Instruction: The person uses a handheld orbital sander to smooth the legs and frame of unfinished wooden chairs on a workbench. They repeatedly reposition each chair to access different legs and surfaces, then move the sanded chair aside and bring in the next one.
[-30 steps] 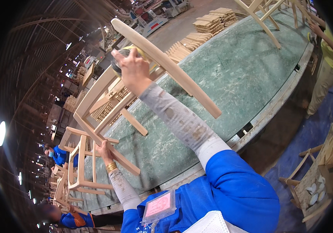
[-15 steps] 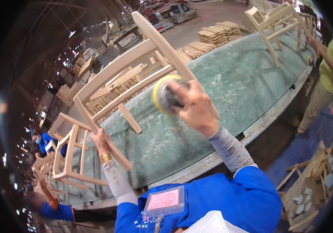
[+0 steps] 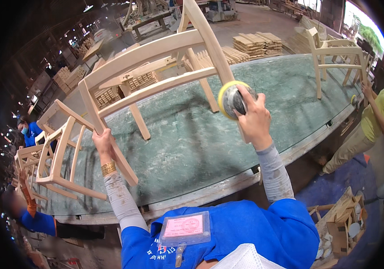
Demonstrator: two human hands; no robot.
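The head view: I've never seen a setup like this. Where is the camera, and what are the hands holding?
There is no robot: a person works bare-handed. The picture comes from the left one of two wide fisheye cameras worn on the head, looking down, so straight edges bend toward the rim. The left hand has its grip on a leg of a wooden chair frame, which stands on a green-topped table. The right hand has its grip on a round, yellow-edged pad, close to the frame's right side. More chair frames are to the left and right.
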